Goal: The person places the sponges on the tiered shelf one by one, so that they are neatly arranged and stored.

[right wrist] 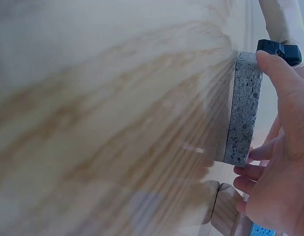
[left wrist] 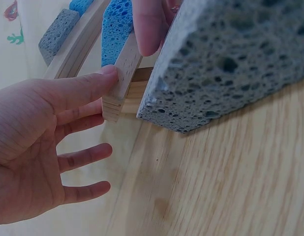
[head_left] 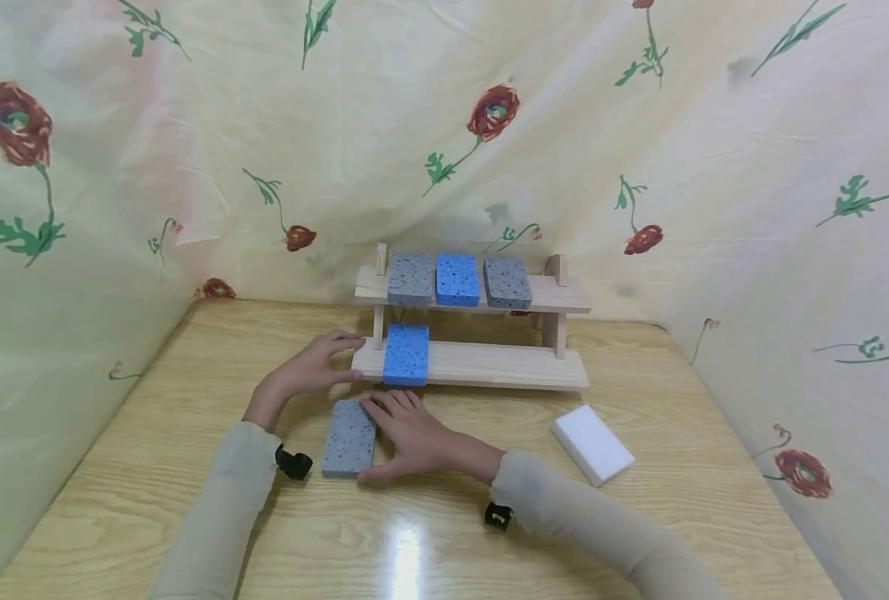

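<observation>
My right hand (head_left: pixel 422 437) holds a speckled grey sponge (head_left: pixel 349 439) above or on the table, just in front of the two-tier wooden rack's left end. Its thumb is at the sponge's near edge and its fingers at the far edge, as the right wrist view shows. At the left end of the rack's lower board (head_left: pixel 504 364), my left hand (head_left: pixel 305 367) grips the board's end between thumb and fingers; its lower fingers stretch out free. A blue sponge (head_left: pixel 407 354) leans on that lower board, right beside the left hand.
Along the upper board (head_left: pixel 556 296) stand a grey sponge (head_left: pixel 410 279), a blue sponge (head_left: pixel 457 280) and another grey sponge (head_left: pixel 507 282). A white block (head_left: pixel 592 445) lies on the wooden table (head_left: pixel 114 483) at the right. Flowered cloth (head_left: pixel 339 150) hangs behind and along both sides.
</observation>
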A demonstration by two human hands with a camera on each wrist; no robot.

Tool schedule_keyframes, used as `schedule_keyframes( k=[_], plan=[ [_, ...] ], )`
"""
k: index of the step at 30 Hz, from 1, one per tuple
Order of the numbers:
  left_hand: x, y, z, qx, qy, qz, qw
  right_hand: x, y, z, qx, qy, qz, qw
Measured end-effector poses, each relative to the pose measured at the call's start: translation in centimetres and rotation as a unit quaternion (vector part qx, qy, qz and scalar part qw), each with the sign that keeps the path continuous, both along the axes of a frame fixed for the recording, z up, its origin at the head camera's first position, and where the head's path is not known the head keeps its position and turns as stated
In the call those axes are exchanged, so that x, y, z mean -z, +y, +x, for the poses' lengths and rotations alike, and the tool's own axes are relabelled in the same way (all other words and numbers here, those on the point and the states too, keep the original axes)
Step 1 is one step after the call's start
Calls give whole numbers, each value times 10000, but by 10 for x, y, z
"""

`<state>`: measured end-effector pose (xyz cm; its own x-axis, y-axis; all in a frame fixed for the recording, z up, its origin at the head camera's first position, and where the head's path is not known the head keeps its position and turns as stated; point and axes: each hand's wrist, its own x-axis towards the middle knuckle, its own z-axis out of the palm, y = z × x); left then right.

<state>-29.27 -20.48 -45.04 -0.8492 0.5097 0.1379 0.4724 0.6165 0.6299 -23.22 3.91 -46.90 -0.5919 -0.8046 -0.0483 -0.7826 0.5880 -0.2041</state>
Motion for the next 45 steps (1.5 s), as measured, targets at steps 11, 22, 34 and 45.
schedule_keyframes(
  k=[11,22,34,45],
  plan=[
    [4,-1,-2,4,2,-44,10000,0,-3,1,36,-120,-4,9999],
    [1,0,-2,-48,-62,-51,10000,-2,-2,0,190,-183,15,9996],
    [0,0,-2,-33,-99,-39,9999,-8,9,4,155,-541,-224,9982],
    [0,2,-1,-69,-143,-26,9999,-5,27,4,2,-594,-422,9973]
  ],
)
